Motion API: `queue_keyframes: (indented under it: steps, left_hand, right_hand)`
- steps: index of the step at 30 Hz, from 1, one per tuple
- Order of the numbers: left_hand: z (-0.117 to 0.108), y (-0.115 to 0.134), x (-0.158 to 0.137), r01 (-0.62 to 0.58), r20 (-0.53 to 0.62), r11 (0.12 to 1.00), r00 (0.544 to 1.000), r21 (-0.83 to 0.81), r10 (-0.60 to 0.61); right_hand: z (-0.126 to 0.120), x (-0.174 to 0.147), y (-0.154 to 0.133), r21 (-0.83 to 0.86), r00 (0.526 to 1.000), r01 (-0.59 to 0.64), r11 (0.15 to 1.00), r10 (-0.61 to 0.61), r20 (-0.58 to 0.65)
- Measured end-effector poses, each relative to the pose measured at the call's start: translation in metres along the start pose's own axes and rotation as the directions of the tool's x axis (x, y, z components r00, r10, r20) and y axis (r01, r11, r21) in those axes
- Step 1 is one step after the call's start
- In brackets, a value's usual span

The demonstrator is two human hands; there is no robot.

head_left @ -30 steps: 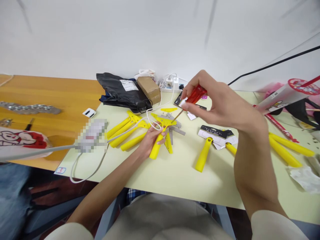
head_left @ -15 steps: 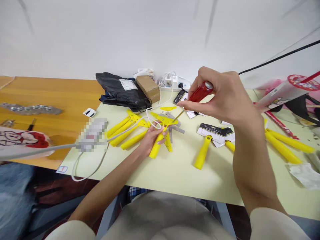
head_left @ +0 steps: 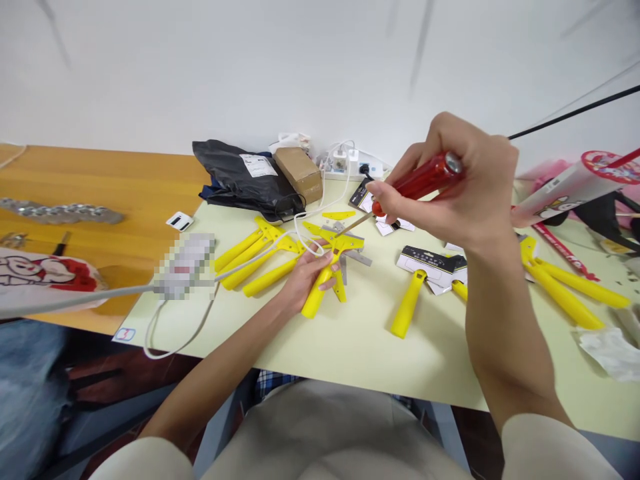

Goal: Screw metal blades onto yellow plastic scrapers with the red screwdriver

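Observation:
My left hand (head_left: 301,275) is closed around the handle of a yellow scraper (head_left: 315,299), its wide T-shaped head pointing away from me. In my right hand (head_left: 473,190) is a screwdriver (head_left: 425,179) with a red handle, gripped between thumb and fingers and slanting down to the left. Its shaft reaches the scraper's head close to a screw; whether the tip sits in the screw I cannot tell. Grey metal blades (head_left: 361,257) and a loose yellow blade-shaped piece (head_left: 339,215) lie just beyond. Several yellow scraper handles (head_left: 270,279) rest left of my left hand.
A white cable loops over the scrapers from a pixelated box (head_left: 186,267). At the back are a black plastic bag (head_left: 240,183), a cardboard box (head_left: 300,175) and a power strip (head_left: 333,175). Rightward lie a yellow handle (head_left: 407,307), packaging cards (head_left: 435,267) and a tall cup (head_left: 565,187).
My right hand has shifted right, and the screwdriver now leans lower, showing more of its red handle. Its tip has moved left along the scraper's head. My left hand keeps its hold.

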State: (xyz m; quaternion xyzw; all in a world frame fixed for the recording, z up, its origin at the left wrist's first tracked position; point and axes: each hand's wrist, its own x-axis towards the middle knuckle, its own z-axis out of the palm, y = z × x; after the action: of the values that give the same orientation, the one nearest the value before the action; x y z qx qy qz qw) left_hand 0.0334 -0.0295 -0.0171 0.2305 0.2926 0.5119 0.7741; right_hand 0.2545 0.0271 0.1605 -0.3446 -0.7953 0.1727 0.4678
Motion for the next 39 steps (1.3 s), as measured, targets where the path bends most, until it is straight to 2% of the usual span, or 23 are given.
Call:
queue_keyframes:
  steps: [6,11,16,21,23,27,30,32,36,39]
  left_hand:
    - [0.001,0.000,-0.001,0.003,0.024,1.000,1.000,-0.003,-0.003]
    - [0.004,0.001,-0.003,0.010,0.027,1.000,1.000,-0.001,-0.010]
    - [0.007,0.003,-0.004,0.016,0.010,1.000,1.000,-0.012,-0.016]
    - [0.007,0.004,-0.004,0.012,0.005,1.000,1.000,-0.015,-0.012]
    - [0.007,0.004,-0.005,0.006,0.018,1.000,1.000,-0.012,-0.006]
    - [0.006,0.003,-0.005,-0.002,0.033,1.000,0.999,-0.007,0.002]
    - [0.004,0.001,-0.004,0.003,0.033,1.000,0.999,-0.004,-0.003]
    - [0.003,0.000,-0.003,0.008,0.031,1.000,0.999,-0.006,-0.008]
    - [0.001,-0.002,-0.001,0.017,0.010,1.000,1.000,-0.014,-0.017]
    - [0.001,-0.004,-0.001,0.022,0.004,1.000,1.000,-0.005,-0.022]
  right_hand:
    - [0.007,-0.003,0.008,0.034,1.000,-0.004,0.999,0.003,0.023]
    - [0.002,0.000,0.002,0.022,0.999,0.026,0.999,-0.027,0.026]
    - [0.000,0.002,-0.008,0.030,1.000,0.002,1.000,-0.002,0.029]
    - [0.008,0.003,-0.005,0.088,0.997,0.018,0.996,-0.011,-0.070]
    - [0.010,0.003,-0.002,0.081,0.997,0.006,0.997,0.000,-0.071]
    - [0.009,0.001,-0.002,0.029,0.998,-0.030,0.999,0.032,-0.055]
    - [0.006,0.002,-0.006,-0.017,0.999,0.008,1.000,-0.009,-0.044]
    - [0.005,0.002,-0.008,-0.024,1.000,0.027,0.999,-0.027,0.007]
    - [0.012,0.000,-0.007,0.102,0.983,0.057,0.993,-0.074,0.169]
    - [0.019,-0.002,-0.006,0.191,0.992,0.041,0.981,-0.063,0.113]
